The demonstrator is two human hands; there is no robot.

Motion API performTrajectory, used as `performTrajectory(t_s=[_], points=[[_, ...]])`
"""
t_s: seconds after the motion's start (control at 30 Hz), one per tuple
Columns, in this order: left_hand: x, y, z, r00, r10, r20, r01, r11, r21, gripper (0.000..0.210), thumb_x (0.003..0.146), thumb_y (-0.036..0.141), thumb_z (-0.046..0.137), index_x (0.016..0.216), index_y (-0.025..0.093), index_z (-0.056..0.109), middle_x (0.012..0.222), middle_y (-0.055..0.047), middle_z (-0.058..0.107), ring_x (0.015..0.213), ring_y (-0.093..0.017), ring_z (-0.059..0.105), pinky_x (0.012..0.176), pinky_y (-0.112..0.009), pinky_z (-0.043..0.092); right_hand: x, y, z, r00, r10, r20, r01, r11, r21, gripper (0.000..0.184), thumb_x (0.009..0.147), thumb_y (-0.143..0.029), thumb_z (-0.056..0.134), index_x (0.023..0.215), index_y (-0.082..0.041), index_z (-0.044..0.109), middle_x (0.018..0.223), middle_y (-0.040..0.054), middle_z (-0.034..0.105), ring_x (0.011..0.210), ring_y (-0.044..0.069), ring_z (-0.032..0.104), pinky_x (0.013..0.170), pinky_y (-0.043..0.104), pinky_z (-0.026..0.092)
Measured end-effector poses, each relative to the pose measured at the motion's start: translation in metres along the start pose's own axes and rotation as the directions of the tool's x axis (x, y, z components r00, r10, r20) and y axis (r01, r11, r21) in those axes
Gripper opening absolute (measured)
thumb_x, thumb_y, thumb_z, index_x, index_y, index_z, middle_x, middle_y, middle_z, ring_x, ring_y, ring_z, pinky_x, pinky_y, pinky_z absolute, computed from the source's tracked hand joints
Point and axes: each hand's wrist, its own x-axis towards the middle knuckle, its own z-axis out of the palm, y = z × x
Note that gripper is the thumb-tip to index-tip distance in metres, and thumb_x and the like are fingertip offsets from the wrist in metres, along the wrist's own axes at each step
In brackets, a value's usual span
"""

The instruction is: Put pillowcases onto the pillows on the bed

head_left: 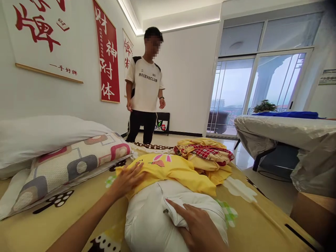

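Observation:
A plump white pillow (147,217) lies on the bed right in front of me, with a seam or fold along its top. My right hand (196,220) grips a fold of it, the index finger stretched along the fabric and the thumb below. Beyond it a yellow pillowcase (181,171) with a pink and orange print is spread over the far end of the pillow. My left hand (131,178) rests on the left part of this pillowcase, fingers spread and fairly flat. Whether the pillow's far end is inside the pillowcase or under it, I cannot tell.
Left of me are a patterned pillow (86,161) and a white pillow (52,136). Folded yellow and red-checked bedding (207,150) is piled at the back right. A person (147,87) stands beyond the bed. A covered table (288,127) and a cardboard box (312,213) are at right.

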Motion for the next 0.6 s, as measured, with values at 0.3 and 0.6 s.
performTrajectory(t_s=[0.3, 0.6], points=[[0.012, 0.038, -0.027, 0.941, -0.241, -0.239, 0.235, 0.97, -0.056, 0.029, 0.089, 0.009, 0.045, 0.111, 0.017, 0.062, 0.112, -0.015, 0.064, 0.104, -0.027, 0.057, 0.086, -0.042, 0.037, 0.001, 0.013, 0.004, 0.995, -0.073, -0.068, 0.069, 0.996, -0.063, 0.073, 0.074, -0.016, 0.049, 0.144, -0.036, 0.04, 0.113, 0.0063, 0.069, 0.102, 0.026, 0.065, 0.086, 0.04, 0.053], [0.03, 0.062, -0.027, 0.821, -0.338, 0.46, 0.475, 0.852, -0.221, 0.021, 0.085, 0.015, 0.047, 0.103, 0.016, 0.059, 0.106, -0.009, 0.061, 0.097, -0.025, 0.058, 0.081, -0.036, 0.046, 0.005, 0.029, 0.029, 0.959, -0.181, -0.216, 0.153, 0.978, -0.14, 0.079, 0.068, -0.017, 0.05, 0.144, -0.035, 0.04, 0.107, 0.0053, 0.07, 0.094, 0.025, 0.066, 0.079, 0.034, 0.054]])
